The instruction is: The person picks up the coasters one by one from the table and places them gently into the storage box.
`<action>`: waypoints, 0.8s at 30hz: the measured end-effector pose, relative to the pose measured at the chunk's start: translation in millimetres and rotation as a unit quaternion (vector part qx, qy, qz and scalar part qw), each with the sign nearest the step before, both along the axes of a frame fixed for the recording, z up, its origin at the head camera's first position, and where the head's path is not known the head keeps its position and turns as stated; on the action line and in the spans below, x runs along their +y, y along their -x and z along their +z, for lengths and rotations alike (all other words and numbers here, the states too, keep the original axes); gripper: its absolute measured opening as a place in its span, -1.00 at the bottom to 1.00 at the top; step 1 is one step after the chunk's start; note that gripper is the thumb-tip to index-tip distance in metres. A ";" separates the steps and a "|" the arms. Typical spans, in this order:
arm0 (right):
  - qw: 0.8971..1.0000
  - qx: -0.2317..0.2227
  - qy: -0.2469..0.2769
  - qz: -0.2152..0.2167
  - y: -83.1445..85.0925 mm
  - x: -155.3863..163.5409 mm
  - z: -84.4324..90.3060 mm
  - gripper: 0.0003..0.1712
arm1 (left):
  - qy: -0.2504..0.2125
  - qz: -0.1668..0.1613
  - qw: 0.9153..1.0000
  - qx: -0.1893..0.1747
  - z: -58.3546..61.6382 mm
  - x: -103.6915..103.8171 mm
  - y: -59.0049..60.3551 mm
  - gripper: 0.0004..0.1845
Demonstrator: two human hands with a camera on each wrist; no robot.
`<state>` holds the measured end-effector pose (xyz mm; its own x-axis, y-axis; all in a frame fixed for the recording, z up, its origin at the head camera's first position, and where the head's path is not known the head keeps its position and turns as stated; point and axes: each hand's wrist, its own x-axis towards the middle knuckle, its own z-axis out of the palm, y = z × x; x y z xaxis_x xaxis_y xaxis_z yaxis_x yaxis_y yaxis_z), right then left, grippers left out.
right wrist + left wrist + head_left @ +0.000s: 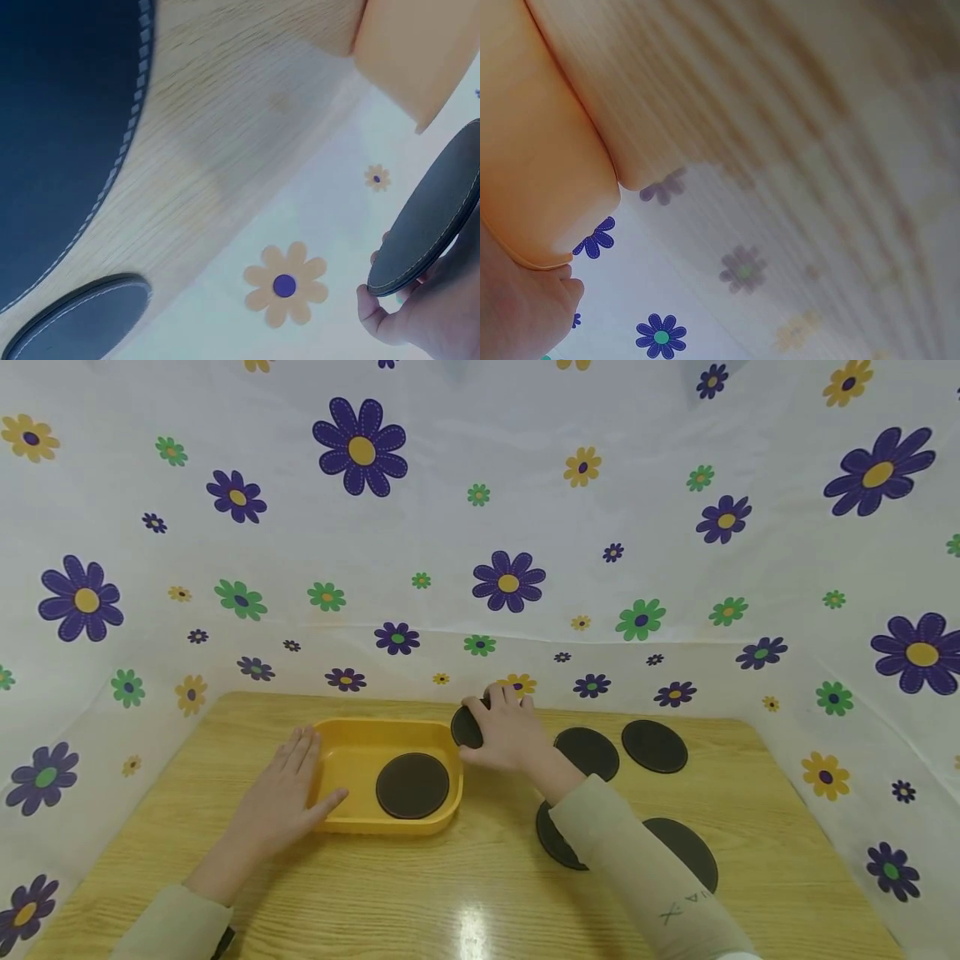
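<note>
A yellow plastic tray [330, 821] stands on the left half of the table, with one round black coaster [412, 786] lying flat inside at its right end. My left hand [281, 793] rests on the tray's left rim, fingers straight and thumb spread along the near side. Beside the tray's far right corner, my right hand [504, 727] pinches another black coaster [427, 217] by its edge. This coaster is tilted and lifted off the table. The right wrist view shows the stitched rim and the thumb at its lower edge.
Right of the tray lie several more black coasters: one at the far right [654, 746], one behind the right wrist [587, 753], and two partly hidden by the right forearm [637, 860]. A white flowered cloth [480, 527] hangs behind and at both sides of the wooden table [375, 893].
</note>
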<state>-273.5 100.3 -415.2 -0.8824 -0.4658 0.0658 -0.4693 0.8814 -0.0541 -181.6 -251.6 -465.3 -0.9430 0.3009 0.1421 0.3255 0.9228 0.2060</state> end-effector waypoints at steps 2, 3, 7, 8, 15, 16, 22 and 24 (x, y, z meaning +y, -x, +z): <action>1.000 0.005 0.005 0.009 -1.1 -3.8 0.5 -0.09 | -0.001 -0.001 1.000 0.000 -0.1 0.4 0.3 0.07; 1.000 0.005 0.008 0.013 -2.0 -6.0 1.6 -0.08 | -0.001 0.000 1.000 -0.001 0.1 0.5 0.1 0.07; 1.000 0.005 0.012 0.028 -6.6 -15.3 5.5 -0.07 | -0.001 0.000 1.000 0.000 1.4 1.9 -0.3 0.08; 0.999 0.006 0.011 0.031 -7.9 -17.7 6.6 -0.07 | 0.000 0.001 1.000 0.000 1.6 2.1 -0.5 0.08; 0.998 0.010 0.002 0.055 -16.8 -35.9 9.9 -0.08 | 0.001 0.002 1.000 -0.002 1.7 2.3 -0.6 0.08; 0.998 0.011 0.002 0.058 -18.0 -38.4 10.0 -0.09 | 0.001 0.003 1.000 -0.003 1.8 2.2 -0.8 0.08; 0.997 0.022 -0.010 0.078 -25.5 -53.3 7.5 -0.10 | -0.002 0.005 1.000 -0.005 2.3 2.0 -1.6 0.08; 0.996 0.023 -0.012 0.085 -28.5 -58.0 5.8 -0.10 | -0.004 0.005 1.000 -0.003 2.3 2.0 -1.7 0.08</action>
